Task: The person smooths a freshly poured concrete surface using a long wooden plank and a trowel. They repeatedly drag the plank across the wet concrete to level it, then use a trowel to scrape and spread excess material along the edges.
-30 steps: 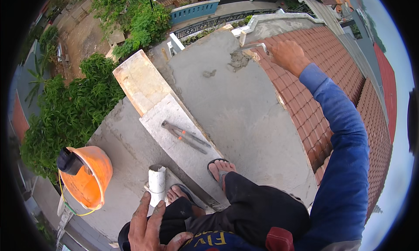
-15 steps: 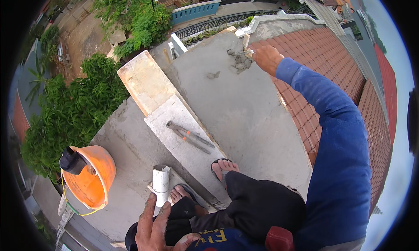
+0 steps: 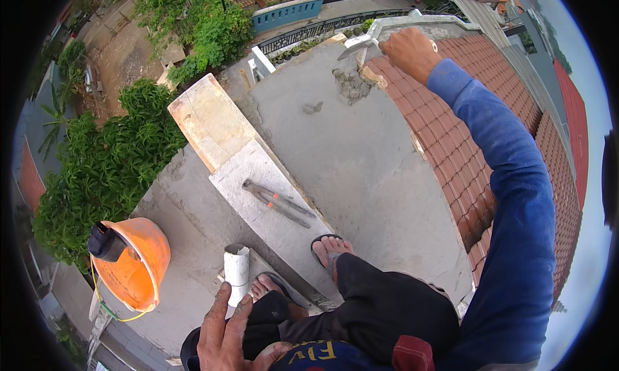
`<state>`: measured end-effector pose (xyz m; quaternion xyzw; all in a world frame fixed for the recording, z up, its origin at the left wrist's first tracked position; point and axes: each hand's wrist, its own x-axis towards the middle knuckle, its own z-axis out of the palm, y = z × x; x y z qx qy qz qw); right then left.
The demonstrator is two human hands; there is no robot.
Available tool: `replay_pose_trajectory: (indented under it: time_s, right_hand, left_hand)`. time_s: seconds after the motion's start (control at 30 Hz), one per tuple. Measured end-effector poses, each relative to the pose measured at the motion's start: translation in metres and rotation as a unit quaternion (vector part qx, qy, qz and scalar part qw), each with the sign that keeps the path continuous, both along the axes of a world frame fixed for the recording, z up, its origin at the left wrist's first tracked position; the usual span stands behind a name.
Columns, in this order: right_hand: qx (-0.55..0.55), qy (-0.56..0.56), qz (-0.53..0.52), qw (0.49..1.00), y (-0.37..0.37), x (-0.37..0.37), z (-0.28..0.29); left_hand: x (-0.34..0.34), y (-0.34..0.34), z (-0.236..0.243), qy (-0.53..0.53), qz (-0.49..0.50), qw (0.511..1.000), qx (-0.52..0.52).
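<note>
One grey-bladed trowel [image 3: 356, 48]; right hand [image 3: 409, 52], fingers clamped on it; left hand [image 3: 222, 342], fingers apart; lumpy mortar [image 3: 353, 87].

Soft, diffuse daylight falls evenly over the grey cement slab [image 3: 374, 177] below the right fingers [image 3: 392, 47], casting only faint shadows. Far right of them, the sky [image 3: 578, 284] is pale and bright. Fisheye distortion curves the terracotta roof tiles [image 3: 451, 158] beside them; black vignetting rings the view.
</note>
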<state>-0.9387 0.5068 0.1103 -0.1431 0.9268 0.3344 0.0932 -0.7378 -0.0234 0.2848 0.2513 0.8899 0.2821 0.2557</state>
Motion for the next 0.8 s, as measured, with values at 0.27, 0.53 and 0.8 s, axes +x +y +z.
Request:
replay_pose_trajectory:
  time_s: [0.27,0.53,0.8]
  right_hand:
    - [-0.013,-0.151,-0.02,0.988,-0.01,-0.003,-0.054]
    - [-0.056,-0.096,-0.175,0.978,-0.019,0.144,-0.054]
    - [-0.046,0.013,0.001,0.999,0.003,0.029,-0.027]
  left_hand:
    - [0.001,-0.002,0.007,-0.011,0.012,1.0,0.012]
    - [0.004,-0.002,0.004,0.007,-0.002,1.0,-0.004]
    - [0.003,0.0,0.001,0.004,-0.004,1.0,-0.011]
